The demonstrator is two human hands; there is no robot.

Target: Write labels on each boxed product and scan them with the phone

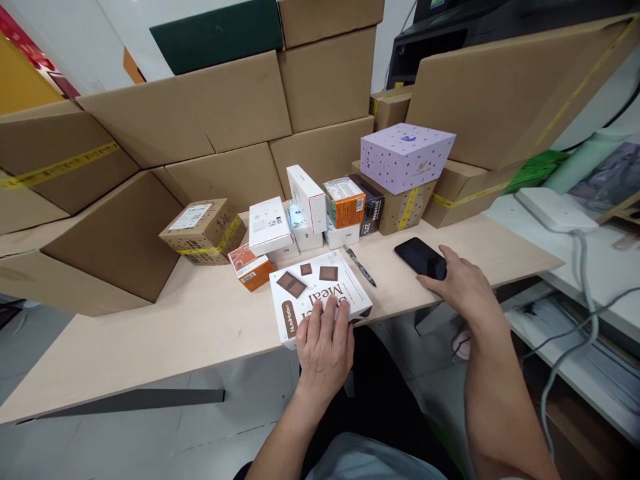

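My left hand [325,343] lies flat, fingers spread, on the near edge of a white box [313,287] printed with brown chocolate squares, which sits at the table's front edge. My right hand [463,283] rests on the table with its fingers touching the near end of a black phone [419,257] that lies screen up. Its fingers are loosely stretched, not wrapped round the phone. A pen [360,265] lies between the white box and the phone.
Small boxes crowd the back of the light wooden table [150,333]: an orange-white one [250,268], white ones [270,227], an orange one [345,200], a brown taped one [203,230], a lilac dotted one [405,157]. Large cardboard cartons [225,113] wall the rear and left. A white power strip [550,208] with cables lies right.
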